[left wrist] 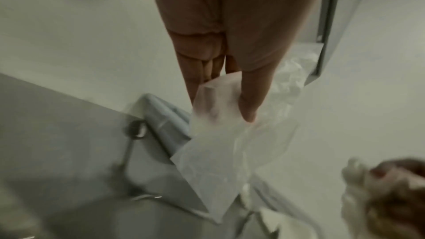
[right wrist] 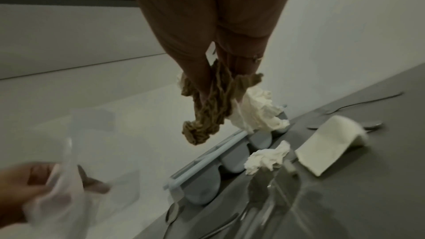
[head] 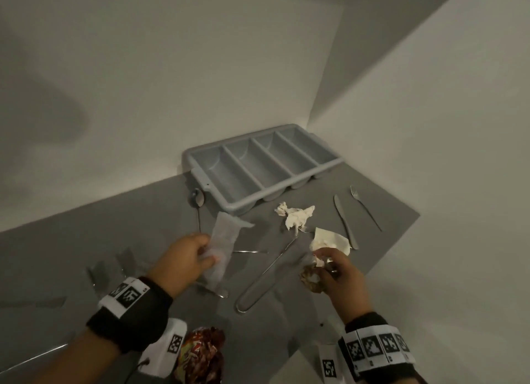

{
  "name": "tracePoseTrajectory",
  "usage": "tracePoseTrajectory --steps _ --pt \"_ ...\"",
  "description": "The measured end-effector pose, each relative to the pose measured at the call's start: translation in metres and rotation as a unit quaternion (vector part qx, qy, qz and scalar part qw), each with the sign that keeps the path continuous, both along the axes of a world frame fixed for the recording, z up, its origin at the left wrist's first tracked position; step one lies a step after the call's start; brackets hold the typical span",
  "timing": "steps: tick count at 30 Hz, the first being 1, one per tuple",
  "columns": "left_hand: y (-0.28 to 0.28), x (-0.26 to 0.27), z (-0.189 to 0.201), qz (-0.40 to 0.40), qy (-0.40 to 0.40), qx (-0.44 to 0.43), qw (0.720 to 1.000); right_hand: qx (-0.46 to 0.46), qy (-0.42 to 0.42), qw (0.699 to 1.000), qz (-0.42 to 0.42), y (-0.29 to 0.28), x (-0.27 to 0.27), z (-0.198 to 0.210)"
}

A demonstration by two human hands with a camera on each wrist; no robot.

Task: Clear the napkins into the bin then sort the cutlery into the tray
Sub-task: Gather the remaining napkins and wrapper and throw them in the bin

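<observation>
Currently both hands are above the grey table (head: 86, 240). Left hand (head: 183, 257) pinches a thin white napkin (head: 222, 249) between thumb and fingers; the napkin hangs over the table, near side of the tray (head: 258, 165). Right hand (head: 341, 271) grips a wad of brown and white napkins (right wrist: 214, 104), fingers curled round it. Tray sits at the far wall, four compartments. Crumpled napkin (head: 295, 214) and folded napkin (head: 332, 240) lie on the table between tray and right hand. Knife (head: 345, 220) and fork (head: 365, 207) lie side by side at right; a spoon (head: 197, 201) lies just left of the tray.
</observation>
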State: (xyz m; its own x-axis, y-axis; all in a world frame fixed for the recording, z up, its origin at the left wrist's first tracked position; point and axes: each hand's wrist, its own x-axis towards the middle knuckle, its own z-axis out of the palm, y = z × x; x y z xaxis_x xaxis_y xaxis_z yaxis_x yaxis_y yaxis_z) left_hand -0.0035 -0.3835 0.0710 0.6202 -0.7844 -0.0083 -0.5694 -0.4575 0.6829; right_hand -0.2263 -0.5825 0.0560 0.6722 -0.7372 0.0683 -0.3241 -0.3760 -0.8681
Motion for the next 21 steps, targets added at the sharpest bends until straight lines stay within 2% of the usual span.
tracePoseTrajectory --steps 4,10,15,21 --pt "-0.059 -0.047 0.028 -0.030 0.055 -0.045 0.997 0.019 -0.026 0.998 -0.056 -0.025 -0.046 -0.005" --pt "-0.174 -0.160 0.012 -0.075 0.145 -0.069 0.984 0.068 -0.047 0.985 -0.153 -0.079 -0.152 -0.021" --pt "-0.251 -0.266 -0.039 -0.098 0.203 -0.025 0.974 0.111 -0.005 0.968 -0.226 -0.124 -0.252 -0.064" --pt "-0.323 -0.354 -0.126 -0.172 0.227 0.136 0.949 0.182 0.067 0.944 -0.269 -0.170 -0.329 -0.133"
